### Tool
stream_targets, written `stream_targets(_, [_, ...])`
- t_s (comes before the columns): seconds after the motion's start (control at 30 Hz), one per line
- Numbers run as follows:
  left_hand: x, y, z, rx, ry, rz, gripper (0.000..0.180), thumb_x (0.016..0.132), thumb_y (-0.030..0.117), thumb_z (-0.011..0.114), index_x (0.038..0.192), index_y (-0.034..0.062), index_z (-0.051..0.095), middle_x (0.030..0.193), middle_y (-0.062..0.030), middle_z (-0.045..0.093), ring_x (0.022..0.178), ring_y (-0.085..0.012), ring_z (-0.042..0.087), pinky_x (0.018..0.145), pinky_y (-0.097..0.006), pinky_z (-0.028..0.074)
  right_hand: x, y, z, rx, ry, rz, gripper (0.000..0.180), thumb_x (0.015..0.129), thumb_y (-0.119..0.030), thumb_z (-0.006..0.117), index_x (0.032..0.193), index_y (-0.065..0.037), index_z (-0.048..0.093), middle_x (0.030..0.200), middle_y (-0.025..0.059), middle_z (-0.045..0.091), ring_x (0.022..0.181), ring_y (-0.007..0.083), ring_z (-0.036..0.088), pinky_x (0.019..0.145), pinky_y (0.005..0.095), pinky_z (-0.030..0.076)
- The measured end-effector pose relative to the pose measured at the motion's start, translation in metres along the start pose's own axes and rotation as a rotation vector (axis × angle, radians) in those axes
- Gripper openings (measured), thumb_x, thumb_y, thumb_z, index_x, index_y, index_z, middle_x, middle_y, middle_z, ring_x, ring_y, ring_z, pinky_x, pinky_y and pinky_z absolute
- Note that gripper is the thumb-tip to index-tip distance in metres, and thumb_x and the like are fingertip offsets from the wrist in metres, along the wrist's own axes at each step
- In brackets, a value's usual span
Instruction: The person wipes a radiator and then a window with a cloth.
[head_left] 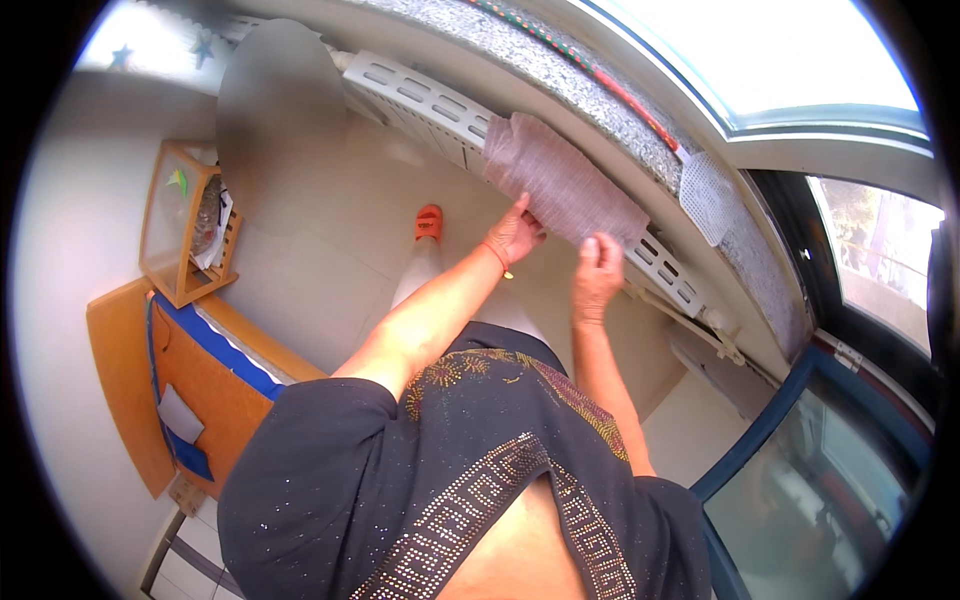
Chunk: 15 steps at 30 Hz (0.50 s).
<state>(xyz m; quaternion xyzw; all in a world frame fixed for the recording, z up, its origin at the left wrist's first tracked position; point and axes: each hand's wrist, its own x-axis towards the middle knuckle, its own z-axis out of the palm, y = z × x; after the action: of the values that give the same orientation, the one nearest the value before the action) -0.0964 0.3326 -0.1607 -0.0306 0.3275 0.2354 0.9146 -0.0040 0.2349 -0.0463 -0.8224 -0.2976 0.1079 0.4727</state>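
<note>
A greyish-mauve ribbed cloth lies folded over the top of a white radiator, its near edge hanging over the front. My left hand, with a red band at the wrist, is at the cloth's left lower edge; the thumb lies against the fabric, and the fingers curl just beneath that edge. At the right lower corner, my right hand has its fingertips bent together on the cloth. Parts of the fingers of both hands are hidden.
Above the radiator runs a speckled stone sill carrying a red-handled fly swatter. An open window sash juts in at right. To the left stand a wood-framed glass case and orange-brown wooden furniture. My foot wears an orange slipper.
</note>
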Motion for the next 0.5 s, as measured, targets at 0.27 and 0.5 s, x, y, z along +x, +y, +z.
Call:
stream_targets(0.27, [-0.046, -0.002, 0.066, -0.227, 0.010, 0.093, 0.051, 0.084, 0.013, 0.066, 0.128, 0.0036, 0.042, 0.127, -0.0121, 0.049, 0.121, -0.0298, 0.043, 0.106, -0.050, 0.033, -0.037, 0.026, 0.013, 1.261, -0.563, 1.111, 0.062, 0.077, -0.045, 0.071, 0.123, -0.008, 0.052, 0.130, 0.0076, 0.050, 0.120, 0.0233, 0.047, 0.103, 0.0398, 0.035])
stream_targets(0.5, [-0.086, -0.015, 0.071, 0.168, 0.178, -0.055, 0.043, 0.086, 0.017, 0.065, 0.122, 0.0037, 0.047, 0.121, -0.0160, 0.053, 0.109, -0.0300, 0.055, 0.091, -0.049, 0.048, 0.003, 0.002, 0.003, 1.655, -0.275, 0.760, 0.111, 0.051, -0.064, 0.079, 0.139, -0.014, 0.033, 0.141, 0.0064, 0.039, 0.130, 0.0315, 0.034, 0.111, 0.0519, 0.025])
